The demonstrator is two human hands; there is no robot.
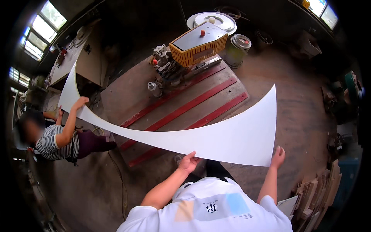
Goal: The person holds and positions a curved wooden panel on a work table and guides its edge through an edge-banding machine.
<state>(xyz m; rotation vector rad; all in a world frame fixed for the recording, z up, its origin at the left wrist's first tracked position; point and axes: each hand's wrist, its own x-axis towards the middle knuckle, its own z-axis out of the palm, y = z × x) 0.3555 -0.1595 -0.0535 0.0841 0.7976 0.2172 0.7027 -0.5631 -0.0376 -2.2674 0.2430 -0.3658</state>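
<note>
The white panel [228, 143], a long piece with one concave edge and a pointed tip at each end, is held up above the near edge of the machine table [127, 87], its broad end extending past that edge over the floor. Your left hand [189, 162] grasps the panel's near edge, thumb on the upper face. Your right hand [278, 156] is at the panel's right edge, close to the near corner; whether it is clenched on the sheet cannot be told. A co-worker [58, 135] at the left has both hands on the narrow end. Three red strips [191, 104] run across the table beneath the panel. Toward the table's far edge stands a machine with a yellow slotted guard [201, 54], a red knob [202, 33] on its grey top; a metal cylinder [154, 89] stands in front of it. Beyond the far edge are white discs [232, 29], with a bucket [237, 54] beside the far right corner. Wood strips [317, 193] are stacked well apart, at your lower right.
</note>
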